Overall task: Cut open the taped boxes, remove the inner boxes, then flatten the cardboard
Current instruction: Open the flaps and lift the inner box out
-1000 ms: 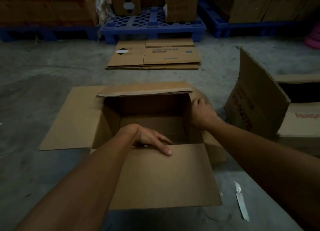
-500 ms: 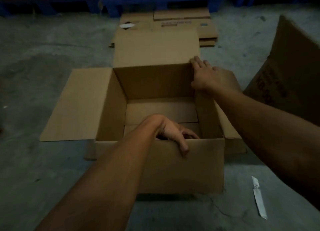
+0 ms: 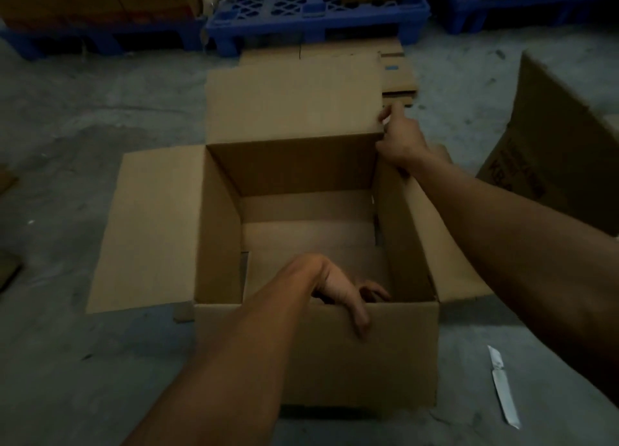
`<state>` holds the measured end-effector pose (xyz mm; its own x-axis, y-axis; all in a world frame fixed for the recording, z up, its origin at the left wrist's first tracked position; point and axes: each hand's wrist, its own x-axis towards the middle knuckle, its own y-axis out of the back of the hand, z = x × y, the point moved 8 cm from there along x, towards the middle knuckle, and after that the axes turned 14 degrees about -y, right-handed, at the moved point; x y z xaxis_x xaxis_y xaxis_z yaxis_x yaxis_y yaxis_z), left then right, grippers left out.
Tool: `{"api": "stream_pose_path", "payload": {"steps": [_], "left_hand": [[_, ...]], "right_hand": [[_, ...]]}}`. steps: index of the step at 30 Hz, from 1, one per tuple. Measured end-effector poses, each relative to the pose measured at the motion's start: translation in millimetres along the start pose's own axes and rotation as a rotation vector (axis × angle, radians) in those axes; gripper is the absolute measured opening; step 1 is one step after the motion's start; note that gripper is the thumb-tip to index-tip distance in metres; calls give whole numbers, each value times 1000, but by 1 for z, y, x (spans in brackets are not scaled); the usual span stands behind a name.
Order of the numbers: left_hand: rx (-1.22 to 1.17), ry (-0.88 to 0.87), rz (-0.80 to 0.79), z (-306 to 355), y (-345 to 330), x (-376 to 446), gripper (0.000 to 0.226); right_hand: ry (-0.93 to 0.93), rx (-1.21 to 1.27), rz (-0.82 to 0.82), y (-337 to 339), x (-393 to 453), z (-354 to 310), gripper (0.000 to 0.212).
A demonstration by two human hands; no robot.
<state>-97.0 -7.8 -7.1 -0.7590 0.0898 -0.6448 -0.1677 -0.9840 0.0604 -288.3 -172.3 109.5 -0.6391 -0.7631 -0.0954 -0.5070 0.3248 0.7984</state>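
An open brown cardboard box (image 3: 335, 355) stands on the concrete floor in front of me, its flaps folded outward and nothing visible inside. My left hand (image 3: 341, 291) hooks over the near wall, fingers inside and thumb down the outside. My right hand (image 3: 398, 141) pinches the right edge of the far flap (image 3: 294, 100) at the box's far right corner. A white utility knife (image 3: 502, 387) lies on the floor to the right of the box, apart from both hands.
A second opened printed box (image 3: 552, 144) stands at the right. Flattened cardboard (image 3: 398, 74) lies on the floor behind the open box. Blue plastic pallets (image 3: 318, 7) loaded with cartons line the back. Cardboard scraps (image 3: 6, 268) lie at the far left.
The near flap has folded down outside the box and the far flap has gone back. My left hand moved onto the near wall; my right hand slid to the far flap's edge.
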Motion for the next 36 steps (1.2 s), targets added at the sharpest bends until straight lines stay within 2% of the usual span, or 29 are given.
{"api": "stream_pose_path", "payload": {"steps": [3,6,7,9,12,14,15,16,19,21,24,27,29,31,34,36], "left_hand": [[145,-9,-13,-1,-14,2,83],[195,43,-45,-4,-21,0,92],[214,53,-38,-4,-20,-2,95],[316,60,30,-5,-14,-5,95],[589,54,249,-8,11,-14,92],[626,81,408,-18,33,-23,84],[631,84,483,-21,43,-30,79],[613,74,563,-20,52,-38,73],[425,-47,831,-11,76,-61,57],[317,-56,905,-10,83,-72,54],[345,87,794,-14,85,-78,50],[353,175,512,-7,68,-80,41],[257,165,409,12,55,-86,39],[252,114,345,47,47,-98,41],[310,42,272,106,38,-120,47],[316,-18,230,137,28,-129,47]], "right_hand": [[-51,-19,-62,11,-12,-16,43],[-53,-143,-59,20,-32,-28,4],[-31,-130,-28,26,-38,-30,9],[8,-76,35,41,-46,-31,5],[64,111,157,80,-53,-32,9],[113,396,188,103,-60,-33,19],[148,537,181,112,-64,-32,20],[201,578,184,117,-68,-33,15],[317,460,190,114,-73,-30,14],[341,281,227,105,-78,-22,22],[341,-110,343,88,-81,-2,38],[186,-340,168,63,-76,24,39],[198,-585,78,44,-79,27,62],[247,-652,64,40,-85,17,76],[236,-574,45,47,-90,10,63],[199,-588,41,49,-94,7,64]]}}
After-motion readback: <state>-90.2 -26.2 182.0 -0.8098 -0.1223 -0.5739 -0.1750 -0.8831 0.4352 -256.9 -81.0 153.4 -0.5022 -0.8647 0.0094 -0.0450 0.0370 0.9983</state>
